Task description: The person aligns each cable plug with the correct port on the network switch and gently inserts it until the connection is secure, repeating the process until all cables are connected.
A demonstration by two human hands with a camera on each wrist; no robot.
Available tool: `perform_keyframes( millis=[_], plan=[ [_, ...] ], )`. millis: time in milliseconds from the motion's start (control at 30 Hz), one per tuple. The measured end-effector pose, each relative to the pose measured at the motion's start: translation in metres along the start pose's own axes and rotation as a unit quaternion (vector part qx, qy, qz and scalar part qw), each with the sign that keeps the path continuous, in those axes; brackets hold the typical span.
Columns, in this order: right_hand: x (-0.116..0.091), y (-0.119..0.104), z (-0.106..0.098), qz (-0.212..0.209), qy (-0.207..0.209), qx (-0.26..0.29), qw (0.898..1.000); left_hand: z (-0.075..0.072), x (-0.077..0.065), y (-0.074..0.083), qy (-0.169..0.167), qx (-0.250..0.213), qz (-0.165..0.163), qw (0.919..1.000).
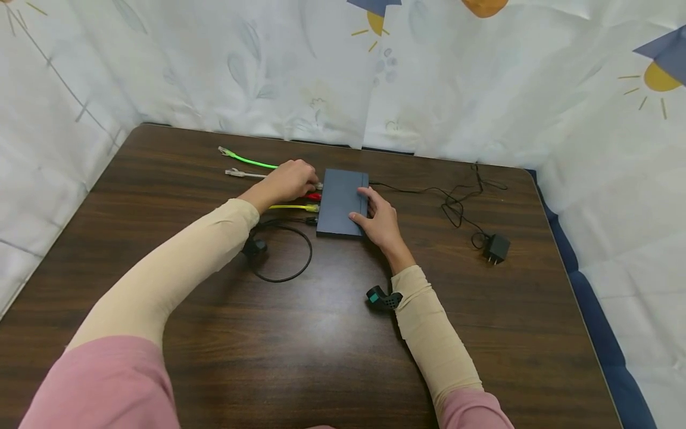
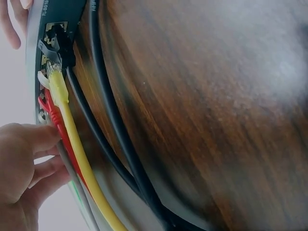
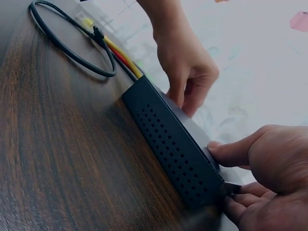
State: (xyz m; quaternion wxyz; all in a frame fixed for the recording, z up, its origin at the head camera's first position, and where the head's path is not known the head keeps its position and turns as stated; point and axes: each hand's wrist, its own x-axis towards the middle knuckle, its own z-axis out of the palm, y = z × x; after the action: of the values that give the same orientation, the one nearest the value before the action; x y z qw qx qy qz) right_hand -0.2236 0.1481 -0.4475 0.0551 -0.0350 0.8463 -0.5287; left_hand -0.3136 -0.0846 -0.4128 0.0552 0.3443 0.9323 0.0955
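A flat dark blue-grey network switch (image 1: 341,205) lies on the table, its vented side (image 3: 168,156) showing in the right wrist view. My right hand (image 1: 379,219) grips its right edge, thumb on top and fingers around the side. At the port side, my left hand (image 1: 290,180) pinches the grey network cable (image 2: 73,168) by its plug end, right at the ports. Red (image 2: 57,115), yellow (image 2: 77,139) and black (image 2: 98,134) network cables run into neighbouring ports. A green network cable (image 1: 249,159) passes behind my left hand, which hides its near end.
The brown wooden table (image 1: 321,357) meets a white patterned curtain (image 1: 300,77) at the back. A thin power cord (image 1: 455,205) trails right from the switch to a black power adapter (image 1: 496,248). The black cable loops in front of the left hand.
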Motion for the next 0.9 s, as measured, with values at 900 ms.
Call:
perform_keyframes(
  millis=[900],
  plan=[
    [0.002,-0.001,-0.003,0.029,0.037,0.113,0.992,-0.01,0.0,0.003,-0.054,-0.001,-0.062,0.9966]
  ],
)
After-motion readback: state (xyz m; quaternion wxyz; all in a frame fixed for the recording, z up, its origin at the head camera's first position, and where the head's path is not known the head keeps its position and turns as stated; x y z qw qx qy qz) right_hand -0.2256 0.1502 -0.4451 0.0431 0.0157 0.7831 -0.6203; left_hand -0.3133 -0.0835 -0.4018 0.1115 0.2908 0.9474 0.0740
